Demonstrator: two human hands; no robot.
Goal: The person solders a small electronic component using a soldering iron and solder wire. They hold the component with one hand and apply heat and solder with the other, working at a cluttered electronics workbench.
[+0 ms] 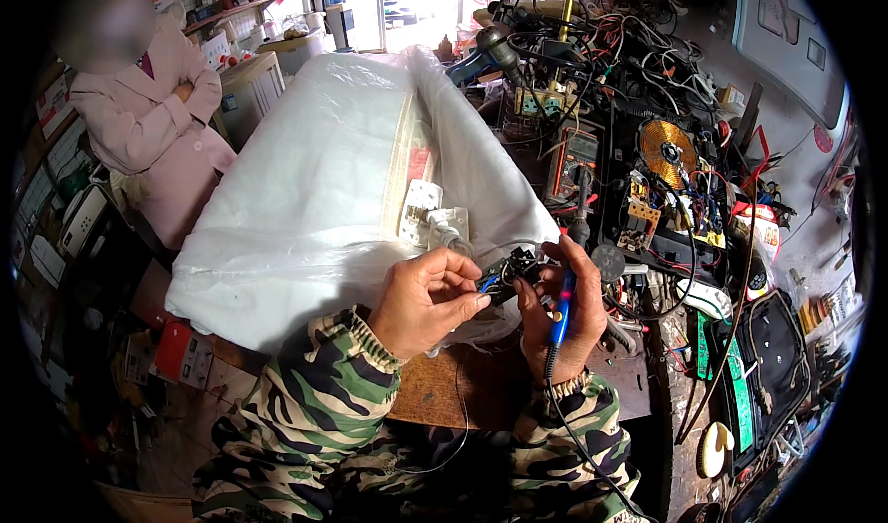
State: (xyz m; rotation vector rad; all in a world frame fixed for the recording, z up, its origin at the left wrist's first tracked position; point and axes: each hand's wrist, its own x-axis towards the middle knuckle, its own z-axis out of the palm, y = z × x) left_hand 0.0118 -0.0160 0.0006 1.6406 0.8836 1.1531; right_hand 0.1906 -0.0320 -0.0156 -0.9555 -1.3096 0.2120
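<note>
Camouflage sleeves [305, 403] fill the bottom of the frame, and a dark cord [575, 440] runs across the right one up to a blue pen-shaped tool [561, 321], which looks like a soldering iron. Just right of centre, the small black part [511, 275], with fine wires showing, sits between the two hands. Thumb and fingertips of the left hand [421, 303] pinch its left end; the right hand [572, 315] grips the tool upright while its thumb steadies the other end.

That double duty is probably the weak point: tilting the tool could loosen the thumb's support, letting the part twist and strain its blue wire [488, 283]. If the tool is hot, which I cannot tell, a slip might burn a finger or melt the white plastic wrapping [296, 190] spread behind the hands. A snag of the cord on the sleeve could jerk the tip. A dropped piece might vanish into the folds, or fall onto the wooden tabletop [430, 389] in the lower middle.
</note>
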